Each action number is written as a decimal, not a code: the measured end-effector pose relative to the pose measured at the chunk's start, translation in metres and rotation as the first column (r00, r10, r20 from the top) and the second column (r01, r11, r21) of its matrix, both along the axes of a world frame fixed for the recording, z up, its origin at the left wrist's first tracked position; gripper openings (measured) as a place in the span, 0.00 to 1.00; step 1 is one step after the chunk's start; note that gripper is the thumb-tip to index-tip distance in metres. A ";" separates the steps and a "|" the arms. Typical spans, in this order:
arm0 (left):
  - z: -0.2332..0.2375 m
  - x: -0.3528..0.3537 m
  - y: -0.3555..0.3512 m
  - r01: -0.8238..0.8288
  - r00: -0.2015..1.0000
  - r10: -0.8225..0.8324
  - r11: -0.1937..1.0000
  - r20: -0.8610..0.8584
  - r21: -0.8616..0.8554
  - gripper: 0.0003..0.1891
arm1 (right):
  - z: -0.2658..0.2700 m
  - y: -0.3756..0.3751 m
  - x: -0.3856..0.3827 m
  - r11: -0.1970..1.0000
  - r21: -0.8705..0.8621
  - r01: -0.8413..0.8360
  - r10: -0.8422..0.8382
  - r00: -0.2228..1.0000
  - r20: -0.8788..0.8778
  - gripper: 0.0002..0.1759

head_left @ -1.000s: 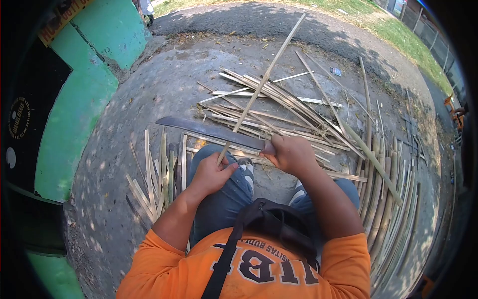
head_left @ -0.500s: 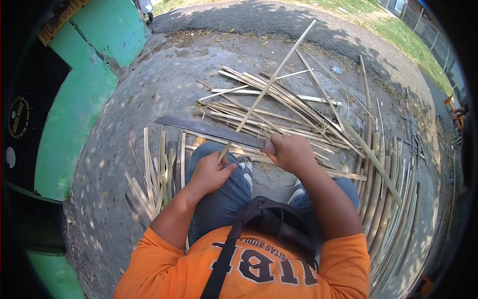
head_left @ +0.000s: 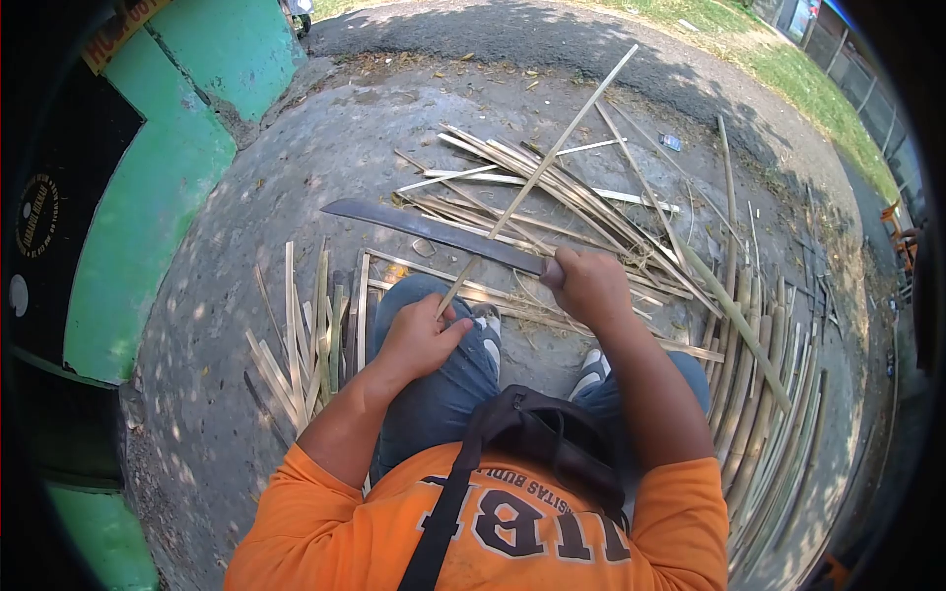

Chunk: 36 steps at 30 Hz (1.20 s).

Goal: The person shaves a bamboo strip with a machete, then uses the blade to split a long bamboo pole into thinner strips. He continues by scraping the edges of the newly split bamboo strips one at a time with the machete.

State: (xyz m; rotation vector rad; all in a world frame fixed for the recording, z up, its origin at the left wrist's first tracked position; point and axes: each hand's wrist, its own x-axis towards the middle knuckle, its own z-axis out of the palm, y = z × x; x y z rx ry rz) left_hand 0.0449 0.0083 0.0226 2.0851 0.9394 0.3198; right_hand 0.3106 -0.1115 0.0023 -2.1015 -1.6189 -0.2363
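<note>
My left hand (head_left: 422, 338) is closed around the near end of a long, thin bamboo strip (head_left: 564, 140), just above my left knee. The strip slants away up and to the right, over the pile. In my right hand (head_left: 591, 286) is the handle of a machete (head_left: 434, 232). Its long dark blade points left and lies across the strip, a short way beyond my left hand. The blade appears to touch the strip. Beneath both lies a loose pile of split bamboo strips (head_left: 581, 212) on the ground.
Upright-looking bamboo pieces (head_left: 313, 335) lie to my left. Longer bamboo poles (head_left: 754, 394) are stacked at my right. A green wall (head_left: 148, 236) stands at far left. Grey concrete ground (head_left: 325, 148) runs up to an asphalt road (head_left: 473, 34) and grass (head_left: 788, 69).
My right hand and the machete have moved away from me along the strip and slightly right. My left hand keeps its hold in nearly the same place.
</note>
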 end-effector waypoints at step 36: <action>-0.005 -0.001 -0.002 0.003 0.999 -0.004 0.999 0.032 0.054 0.16 | 0.003 0.003 -0.003 0.999 -0.006 0.034 -0.034 0.998 -0.049 0.12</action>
